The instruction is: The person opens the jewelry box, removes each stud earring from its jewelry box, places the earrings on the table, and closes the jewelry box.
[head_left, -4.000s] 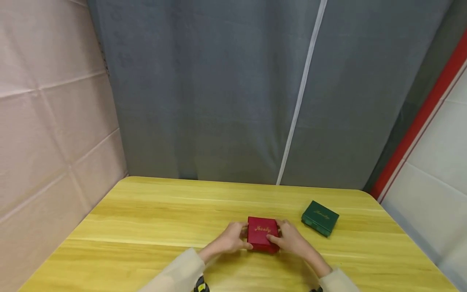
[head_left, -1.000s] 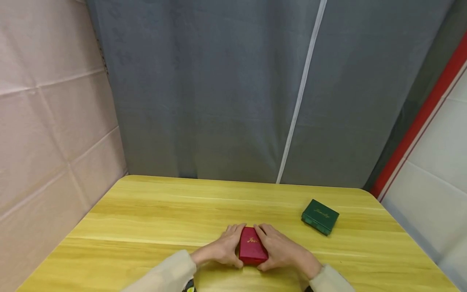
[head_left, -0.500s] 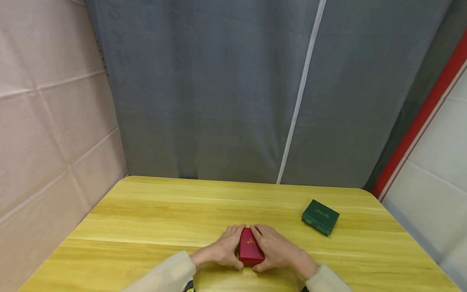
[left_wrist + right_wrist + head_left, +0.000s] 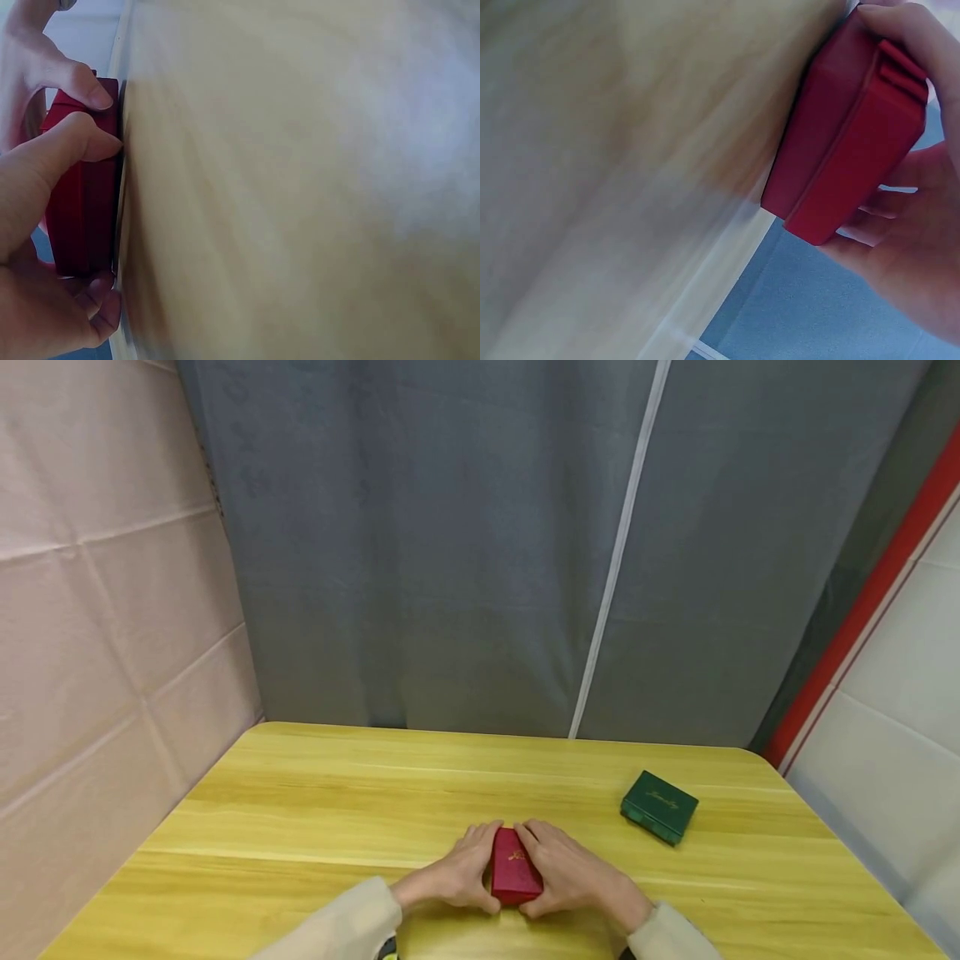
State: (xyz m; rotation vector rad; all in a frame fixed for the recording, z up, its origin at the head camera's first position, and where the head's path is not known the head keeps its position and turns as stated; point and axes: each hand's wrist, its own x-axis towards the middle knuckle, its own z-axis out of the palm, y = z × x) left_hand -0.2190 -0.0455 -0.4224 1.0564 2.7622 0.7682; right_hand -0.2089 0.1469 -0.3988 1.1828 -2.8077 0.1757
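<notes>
A small red jewelry box (image 4: pixel 516 870) with gold lettering on its lid sits on the wooden table, its lid down. My left hand (image 4: pixel 461 870) grips its left side, thumb at the near corner and fingers toward the far end. Opposite it, my right hand (image 4: pixel 570 870) holds the right side and covers part of the lid. In the right wrist view, the red box (image 4: pixel 847 142) lies close against the tabletop, with the thumb at one end and the fingers along the other side. The left wrist view shows both thumbs (image 4: pixel 97 144) on the box's near side.
A green jewelry box (image 4: pixel 659 807) with gold lettering lies closed at the right of the yellow wooden table (image 4: pixel 315 793). A grey curtain (image 4: pixel 435 560) hangs behind the table, with a pale wall covering (image 4: pixel 112 593) on the left.
Over four seconds the red box came nearer the person and slightly left, and both hands closed in around its sides. During the last half second, hands and box stayed nearly still.
</notes>
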